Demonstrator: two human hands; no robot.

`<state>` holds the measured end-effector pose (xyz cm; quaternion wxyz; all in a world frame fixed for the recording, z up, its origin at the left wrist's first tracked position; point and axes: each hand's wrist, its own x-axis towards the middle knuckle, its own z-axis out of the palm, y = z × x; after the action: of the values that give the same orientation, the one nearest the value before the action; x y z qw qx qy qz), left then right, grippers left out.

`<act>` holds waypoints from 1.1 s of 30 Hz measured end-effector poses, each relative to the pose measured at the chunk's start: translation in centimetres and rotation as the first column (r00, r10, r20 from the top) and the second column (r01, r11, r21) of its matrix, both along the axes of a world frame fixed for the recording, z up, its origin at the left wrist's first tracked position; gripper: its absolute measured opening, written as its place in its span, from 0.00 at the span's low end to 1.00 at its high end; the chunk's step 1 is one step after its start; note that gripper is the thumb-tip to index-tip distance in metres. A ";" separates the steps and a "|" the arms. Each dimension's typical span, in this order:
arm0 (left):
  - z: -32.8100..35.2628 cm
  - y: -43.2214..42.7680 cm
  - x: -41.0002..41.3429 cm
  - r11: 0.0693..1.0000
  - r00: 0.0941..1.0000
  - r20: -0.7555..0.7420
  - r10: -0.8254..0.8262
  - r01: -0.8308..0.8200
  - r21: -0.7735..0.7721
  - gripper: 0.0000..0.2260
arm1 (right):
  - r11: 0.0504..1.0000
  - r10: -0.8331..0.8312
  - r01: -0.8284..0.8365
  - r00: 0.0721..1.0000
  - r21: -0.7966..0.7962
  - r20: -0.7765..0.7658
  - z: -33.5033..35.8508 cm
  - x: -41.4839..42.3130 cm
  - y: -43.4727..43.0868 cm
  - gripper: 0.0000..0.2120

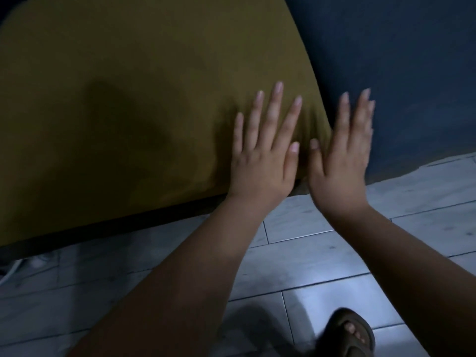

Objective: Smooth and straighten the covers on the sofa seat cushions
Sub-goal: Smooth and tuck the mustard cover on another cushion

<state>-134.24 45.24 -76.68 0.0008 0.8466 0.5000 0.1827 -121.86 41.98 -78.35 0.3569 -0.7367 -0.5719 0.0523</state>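
Note:
A mustard-yellow seat cushion cover (123,104) fills the upper left of the head view. My left hand (265,155) lies flat on its right front corner, fingers spread and straight. Small wrinkles run in the fabric just beyond those fingers. My right hand (342,155) stands on edge at the cushion's right border, fingers straight and together, in the gap between the yellow cover and the dark blue sofa part (401,81).
Pale tiled floor (322,258) runs along the sofa's front edge. A foot in a dark sandal (353,331) stands at the bottom right. A white cable or object (10,271) shows at the far left on the floor.

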 end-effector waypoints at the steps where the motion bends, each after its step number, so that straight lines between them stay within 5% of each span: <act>1: 0.1 -0.1 0.3 1.000 0.999 0.032 -0.004 0.003 0.028 0.25 | 0.999 -0.039 0.039 0.999 0.022 -0.031 0.0 0.0 0.0 0.29; 4: -2.8 -0.3 -0.3 0.999 0.997 -0.074 0.031 -0.033 -0.021 0.25 | 0.999 -0.039 0.039 0.998 0.004 -0.046 -2.1 0.0 0.0 0.27; 7: -5.6 -0.1 -1.2 0.989 0.959 -0.282 0.020 -0.060 -0.135 0.26 | 0.963 0.118 -0.102 0.992 -0.248 0.051 -6.0 -0.5 0.1 0.31; 13: -4.5 -0.9 -4.2 0.983 0.975 -0.157 -0.154 0.136 -0.121 0.28 | 0.959 0.059 -0.020 0.989 -0.284 0.132 -6.3 -1.7 -0.2 0.30; 16: -4.8 -3.1 -8.2 0.989 0.974 -0.189 -0.127 0.109 -0.102 0.31 | 0.964 0.012 0.023 0.991 -0.266 0.131 -5.4 -4.0 -0.5 0.28; 19: -5.9 -5.6 -12.2 0.994 0.992 -0.094 -0.081 0.074 -0.081 0.29 | 0.974 0.173 -0.143 0.969 -0.173 0.174 -4.2 -7.6 -1.4 0.28; 23: -9.0 -9.3 -17.8 0.979 1.000 -0.027 -0.011 0.005 -0.206 0.25 | 0.872 0.490 -0.477 0.841 -0.111 0.229 -5.0 -14.1 -4.4 0.28; 27: -11.2 -10.8 -21.0 0.957 0.982 -0.136 0.132 -0.162 -0.241 0.23 | 0.744 0.668 -0.604 0.665 -0.285 0.335 -7.3 -17.7 -6.0 0.26; 29: -11.8 -10.2 -21.5 0.856 0.958 -0.061 0.280 -0.278 -0.436 0.17 | 0.665 0.746 -0.642 0.589 -0.381 0.311 -8.1 -18.8 -5.9 0.25; 30: -11.4 -9.5 -21.2 0.704 0.886 0.061 0.460 -0.322 -0.633 0.15 | 0.640 0.759 -0.625 0.607 -0.448 0.237 -8.2 -19.4 -5.9 0.23; 32: -10.0 -7.9 -20.8 0.276 0.417 0.216 0.883 -0.090 -0.957 0.13 | 0.622 0.693 -0.535 0.716 -0.572 0.085 -8.7 -20.3 -5.7 0.20; 33: -9.9 -7.2 -20.8 0.223 0.231 0.239 0.943 0.092 -0.970 0.14 | 0.642 0.654 -0.498 0.753 -0.583 0.077 -8.8 -20.6 -5.6 0.19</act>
<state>-155.03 38.05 -86.63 0.6210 0.2325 0.6931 0.2828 -142.50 36.34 -87.13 0.0188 -0.5809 -0.7851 0.2143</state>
